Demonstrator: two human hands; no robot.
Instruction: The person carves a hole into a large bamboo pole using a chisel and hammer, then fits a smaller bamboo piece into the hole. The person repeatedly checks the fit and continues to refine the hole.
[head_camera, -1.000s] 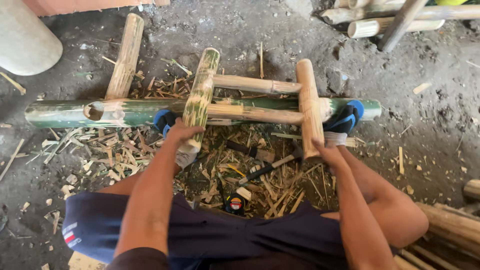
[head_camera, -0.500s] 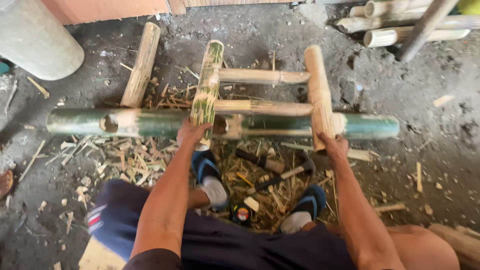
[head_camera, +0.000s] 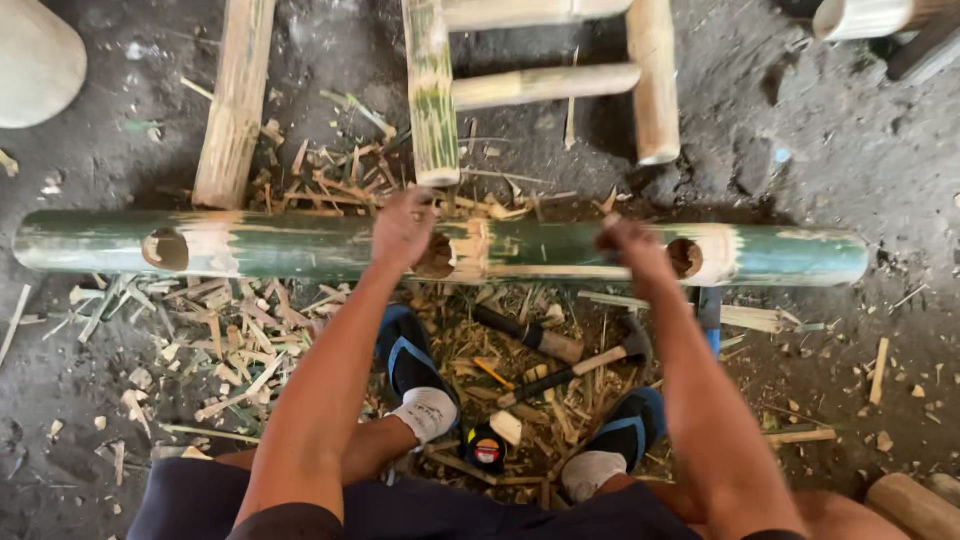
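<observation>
A long green bamboo pole (head_camera: 300, 245) with three round holes lies across the dirt floor in front of me. My left hand (head_camera: 402, 228) curls over it beside the middle hole. My right hand (head_camera: 628, 243) grips it just left of the right-hand hole; both hands are blurred. Beyond the pole, a pale bamboo frame of two uprights (head_camera: 430, 90) joined by cross rungs (head_camera: 545, 85) lies apart from it. The uprights' ends point toward the holes.
A hammer (head_camera: 590, 362), a wooden-handled tool (head_camera: 530, 335) and a small tape measure (head_camera: 487, 450) lie among bamboo chips between my blue shoes (head_camera: 410, 360). A loose bamboo length (head_camera: 235, 100) lies far left, and more bamboo ends (head_camera: 870, 18) show at the top right.
The frame's uprights sat in the green pole before; now pole and frame are separated. My hands have shifted from the uprights to the pole, and my feet have drawn back under me.
</observation>
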